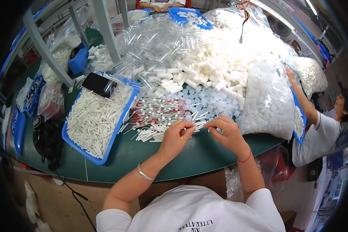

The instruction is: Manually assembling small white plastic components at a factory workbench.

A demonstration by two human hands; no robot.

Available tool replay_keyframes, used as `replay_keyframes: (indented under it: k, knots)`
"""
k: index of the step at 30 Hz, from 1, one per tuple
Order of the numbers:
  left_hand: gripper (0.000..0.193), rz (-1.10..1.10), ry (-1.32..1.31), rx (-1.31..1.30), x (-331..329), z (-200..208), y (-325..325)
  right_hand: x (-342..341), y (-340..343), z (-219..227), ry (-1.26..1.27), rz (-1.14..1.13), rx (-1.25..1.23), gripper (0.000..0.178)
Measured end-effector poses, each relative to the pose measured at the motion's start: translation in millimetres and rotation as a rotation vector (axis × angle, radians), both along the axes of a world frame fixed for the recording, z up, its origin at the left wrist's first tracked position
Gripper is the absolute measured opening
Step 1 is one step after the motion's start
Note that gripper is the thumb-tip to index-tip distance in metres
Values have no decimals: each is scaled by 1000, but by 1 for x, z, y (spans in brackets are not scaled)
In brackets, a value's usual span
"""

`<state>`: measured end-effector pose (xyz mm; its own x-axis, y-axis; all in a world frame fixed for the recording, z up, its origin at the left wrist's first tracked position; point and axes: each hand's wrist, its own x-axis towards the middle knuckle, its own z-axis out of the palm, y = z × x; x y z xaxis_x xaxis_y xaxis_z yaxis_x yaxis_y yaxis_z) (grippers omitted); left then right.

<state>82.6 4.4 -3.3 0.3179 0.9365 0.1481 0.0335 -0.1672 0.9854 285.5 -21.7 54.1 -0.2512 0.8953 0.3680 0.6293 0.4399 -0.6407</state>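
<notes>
My left hand (176, 136) and my right hand (229, 134) face each other close together near the table's front edge, thumb and forefinger of each pinched. What they pinch is too small to make out. Just beyond them lie short white sticks (152, 133), and behind these a pile of thin rods (158, 110) with white ends and red parts. Translucent white round caps (212, 101) are spread out past my right hand. Neither hand touches the blue tray (98, 159) at the left, which is full of white sticks (94, 123).
A black phone (98, 84) rests on the tray's sticks. White foam-like cylinders (216, 69) and clear tubes (154, 38) are heaped behind. A bulging plastic bag (266, 102) of caps stands at right. Grey posts (104, 31) rise at left. Another person (317, 127) works at right.
</notes>
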Motion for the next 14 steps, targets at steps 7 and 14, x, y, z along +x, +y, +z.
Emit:
replay_keyframes:
  k: [7,14]
  knots:
    - [17,-63,217,99,2,7,-6,-12,-4,-13,-101,71,40,34]
    - [19,-189,136,-68,3,-1,-9,-2,-21,-4,-301,118,-39,53]
